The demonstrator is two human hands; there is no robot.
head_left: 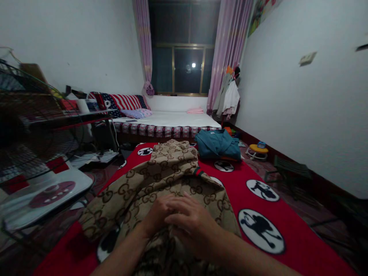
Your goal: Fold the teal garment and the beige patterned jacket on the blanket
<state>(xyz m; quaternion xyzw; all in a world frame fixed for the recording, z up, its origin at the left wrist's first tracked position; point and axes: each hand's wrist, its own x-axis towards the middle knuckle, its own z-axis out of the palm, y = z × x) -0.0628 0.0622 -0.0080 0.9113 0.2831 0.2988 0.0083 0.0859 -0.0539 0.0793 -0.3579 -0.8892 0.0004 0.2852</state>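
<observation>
A tan jacket with a brown letter pattern lies spread on a red cloth printed with black figures in white circles. One sleeve reaches to the lower left; a green and red stripe marks the other side. My left hand is over the lower part of the jacket, its fingers mostly hidden by the other hand. Across it lies my right hand, fingers stretched out and touching the left hand. Neither hand visibly grips the fabric. Beyond the jacket, to the right, rests a folded teal garment.
A bed with pillows stands under the window. At left are a wire fan guard, a cluttered desk and a white folding table. A yellow stool and a dark folding stool stand at right.
</observation>
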